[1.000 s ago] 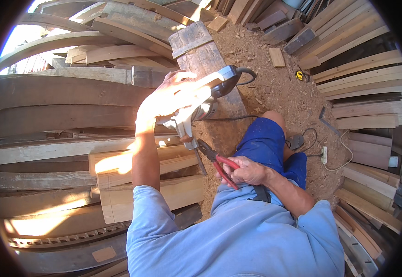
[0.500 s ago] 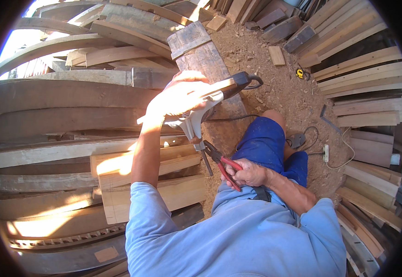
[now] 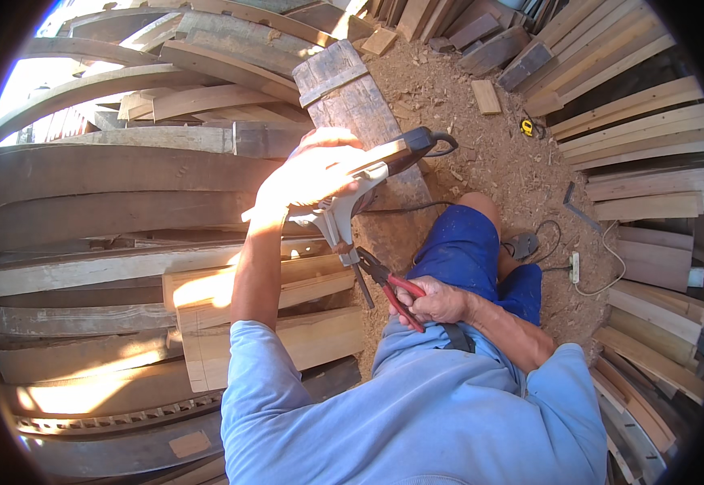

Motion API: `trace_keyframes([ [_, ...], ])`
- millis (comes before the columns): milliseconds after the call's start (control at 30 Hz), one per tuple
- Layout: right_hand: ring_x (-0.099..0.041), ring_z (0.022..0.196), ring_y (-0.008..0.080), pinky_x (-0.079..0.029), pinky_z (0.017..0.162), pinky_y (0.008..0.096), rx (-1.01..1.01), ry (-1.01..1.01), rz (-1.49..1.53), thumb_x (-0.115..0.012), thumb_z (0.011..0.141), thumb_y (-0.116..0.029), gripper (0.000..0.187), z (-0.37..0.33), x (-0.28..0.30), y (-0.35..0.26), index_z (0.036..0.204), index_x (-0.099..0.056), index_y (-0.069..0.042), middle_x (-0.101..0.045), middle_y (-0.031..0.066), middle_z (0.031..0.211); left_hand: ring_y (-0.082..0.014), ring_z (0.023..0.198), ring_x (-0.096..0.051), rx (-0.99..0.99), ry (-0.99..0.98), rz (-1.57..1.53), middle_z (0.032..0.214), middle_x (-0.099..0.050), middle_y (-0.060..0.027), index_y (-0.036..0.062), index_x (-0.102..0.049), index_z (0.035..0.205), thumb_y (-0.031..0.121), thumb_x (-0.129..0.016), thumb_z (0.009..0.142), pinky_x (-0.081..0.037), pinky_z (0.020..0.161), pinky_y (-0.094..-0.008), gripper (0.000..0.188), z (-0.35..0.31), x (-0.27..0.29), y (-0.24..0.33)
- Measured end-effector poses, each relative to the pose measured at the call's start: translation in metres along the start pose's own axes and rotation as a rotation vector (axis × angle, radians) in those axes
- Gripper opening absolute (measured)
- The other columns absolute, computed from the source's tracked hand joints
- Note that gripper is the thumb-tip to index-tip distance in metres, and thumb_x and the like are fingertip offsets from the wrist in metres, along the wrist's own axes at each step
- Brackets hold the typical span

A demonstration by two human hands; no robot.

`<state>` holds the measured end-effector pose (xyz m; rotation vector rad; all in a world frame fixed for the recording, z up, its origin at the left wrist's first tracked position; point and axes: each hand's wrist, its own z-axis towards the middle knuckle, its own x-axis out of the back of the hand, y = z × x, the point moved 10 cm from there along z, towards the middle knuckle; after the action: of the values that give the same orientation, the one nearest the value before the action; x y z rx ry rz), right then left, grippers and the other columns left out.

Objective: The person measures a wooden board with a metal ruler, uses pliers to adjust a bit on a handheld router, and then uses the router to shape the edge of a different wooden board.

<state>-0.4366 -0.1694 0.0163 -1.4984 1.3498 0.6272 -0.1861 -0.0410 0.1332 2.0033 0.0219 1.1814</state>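
Note:
My left hand, bleached by bright sun, is wrapped round a corded power tool. The tool has a pale grey metal body and a black end with a cable. Below the body, a thin dark rod sticks out toward me. Red-handled pliers are in the closed fingers of my right hand, close to my lap. Their dark jaws are at the rod, just under the tool's grey collar. I cannot tell how firmly the jaws grip. Beneath the tool lies a worn wooden plank bench.
Long boards are stacked on the left, with cut planks beside my left arm. More timber lines the right. On the sawdust floor lie a yellow tape measure, a metal square and a white power strip with cords.

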Motion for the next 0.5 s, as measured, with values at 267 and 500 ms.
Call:
trace_keyframes([
  [267,-0.067,0.090,0.0187,-0.058,0.077,0.0330,-0.011,-0.008,-0.008,-0.051,0.083,0.006,0.015,0.0016,0.0051,0.0034,0.091,-0.048,-0.006,-0.058,0.0149,0.111,-0.0314,0.137,-0.041,0.010,-0.016,0.005,0.138,-0.057,-0.0099,0.0120,-0.070,0.125,0.043,-0.075,0.079,-0.030,0.117,-0.0446,0.055,0.0002,-0.0019,0.0000],
  [500,-0.064,0.087,0.0185,-0.058,0.065,0.0330,-0.016,0.012,-0.059,-0.049,0.080,0.005,0.012,0.0006,0.0030,-0.0022,0.088,-0.048,-0.004,-0.057,0.0149,0.105,-0.0327,0.132,-0.045,-0.017,0.042,0.040,0.130,-0.063,-0.0098,0.0126,-0.070,0.122,0.042,-0.073,0.081,-0.031,0.115,-0.0469,0.051,-0.0035,0.0002,0.0028],
])
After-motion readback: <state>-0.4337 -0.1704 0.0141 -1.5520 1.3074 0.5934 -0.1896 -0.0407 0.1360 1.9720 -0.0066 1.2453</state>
